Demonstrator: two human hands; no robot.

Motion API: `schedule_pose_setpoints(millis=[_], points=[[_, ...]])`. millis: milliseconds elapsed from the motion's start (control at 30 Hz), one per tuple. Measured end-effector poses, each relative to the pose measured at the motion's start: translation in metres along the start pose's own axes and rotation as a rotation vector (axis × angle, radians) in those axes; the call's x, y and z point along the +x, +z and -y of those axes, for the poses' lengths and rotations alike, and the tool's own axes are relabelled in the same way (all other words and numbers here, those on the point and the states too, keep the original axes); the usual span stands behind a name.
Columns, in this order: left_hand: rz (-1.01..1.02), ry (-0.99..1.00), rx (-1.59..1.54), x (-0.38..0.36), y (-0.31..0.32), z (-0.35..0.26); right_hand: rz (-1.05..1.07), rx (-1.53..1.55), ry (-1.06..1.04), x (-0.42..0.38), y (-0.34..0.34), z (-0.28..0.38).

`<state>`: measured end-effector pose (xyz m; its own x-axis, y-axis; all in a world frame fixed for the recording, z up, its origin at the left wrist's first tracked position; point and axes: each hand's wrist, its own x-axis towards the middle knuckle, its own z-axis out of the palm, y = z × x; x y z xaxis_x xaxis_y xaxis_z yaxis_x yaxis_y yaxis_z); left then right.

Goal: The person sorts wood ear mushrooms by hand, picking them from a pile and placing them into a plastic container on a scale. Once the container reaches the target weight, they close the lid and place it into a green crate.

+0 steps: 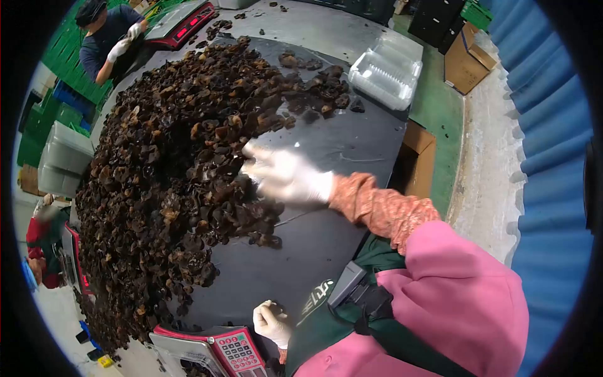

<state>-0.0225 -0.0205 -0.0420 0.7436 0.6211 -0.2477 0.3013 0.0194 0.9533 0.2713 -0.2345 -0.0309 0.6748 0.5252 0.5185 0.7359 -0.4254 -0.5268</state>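
A large heap of dark brown wood ear mushrooms (176,138) covers much of the dark table. My right hand (282,176), in a white glove and slightly blurred, reaches over the heap's near edge with its fingers stretched apart. Its fingertips are at the mushrooms; I see none gripped. My left hand (271,322), also white-gloved, is curled closed close to my body. What it may hold is hidden. Just left of it stands a red digital scale (239,352) with a keypad, and a clear plastic container (195,361) with some mushrooms lies on it.
Stacked clear plastic containers (386,70) stand at the table's far right. A co-worker (103,41) in white gloves is beside another red scale (182,28). A person's red sleeve (36,235) shows at the left. Cardboard boxes (468,60) stand beyond the table.
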Motion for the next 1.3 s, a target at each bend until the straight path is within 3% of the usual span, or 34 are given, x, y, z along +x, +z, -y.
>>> schedule_pose_setpoints(millis=[33,100,133,167,200,300,367,433,533,567,600,667,767,833,933,1000,1067,1133,1167,1300], points=[[-0.004,-0.031,-0.033,-0.001,0.002,-0.002,-0.169,-0.462,-0.078,0.001,-0.015,-0.032],[-0.011,-0.026,-0.015,0.001,0.001,0.002,-0.456,-0.576,0.245,-0.005,-0.053,-0.091],[-0.028,-0.012,-0.013,0.002,0.002,0.006,-0.353,-0.632,0.514,0.002,-0.079,-0.112],[-0.024,0.001,0.001,0.002,0.003,0.007,-0.504,-0.812,0.526,-0.007,-0.071,-0.158],[-0.030,0.001,0.001,0.002,0.003,0.010,-0.536,-0.769,0.560,-0.011,-0.069,-0.194],[-0.050,-0.025,-0.019,0.002,0.008,0.006,-0.263,-0.715,0.914,0.034,-0.068,-0.195],[-0.060,-0.037,-0.007,0.001,0.007,0.005,-0.248,-0.503,0.780,0.078,-0.058,-0.182],[-0.074,-0.031,0.029,0.001,0.006,0.010,-0.045,-0.360,0.776,0.123,-0.030,-0.151],[-0.082,-0.013,0.080,0.000,0.006,0.010,-0.045,-0.054,0.593,0.148,0.027,-0.136],[-0.080,-0.004,0.100,0.002,0.006,0.011,-0.024,0.010,0.427,0.147,0.060,-0.158],[-0.068,0.017,0.088,0.004,0.005,0.012,0.059,0.124,0.469,0.144,0.063,-0.132],[-0.044,0.050,0.055,0.005,0.004,0.015,0.249,0.182,0.369,0.130,0.045,-0.072],[-0.016,0.056,0.030,0.002,0.003,0.015,0.297,0.082,0.148,0.098,0.071,-0.050],[-0.040,0.014,0.081,0.001,0.007,0.002,0.587,0.024,0.099,0.091,0.045,-0.021],[-0.045,0.019,0.071,0.000,0.007,0.002,0.423,0.202,-0.131,0.070,0.037,-0.033],[-0.043,0.037,0.093,0.002,0.005,0.006,0.334,0.396,0.062,0.090,0.004,-0.031],[-0.043,0.053,0.129,0.002,0.004,0.008,0.141,0.257,0.328,0.118,-0.011,-0.051],[-0.039,0.059,0.156,0.003,0.001,0.014,-0.153,0.196,0.254,0.147,0.004,-0.097],[-0.039,0.059,0.163,0.003,-0.002,0.022,-0.218,0.023,0.188,0.169,0.006,-0.108],[-0.032,0.009,0.074,0.000,-0.007,0.042,-0.349,-0.232,0.261,0.263,0.051,-0.140]])
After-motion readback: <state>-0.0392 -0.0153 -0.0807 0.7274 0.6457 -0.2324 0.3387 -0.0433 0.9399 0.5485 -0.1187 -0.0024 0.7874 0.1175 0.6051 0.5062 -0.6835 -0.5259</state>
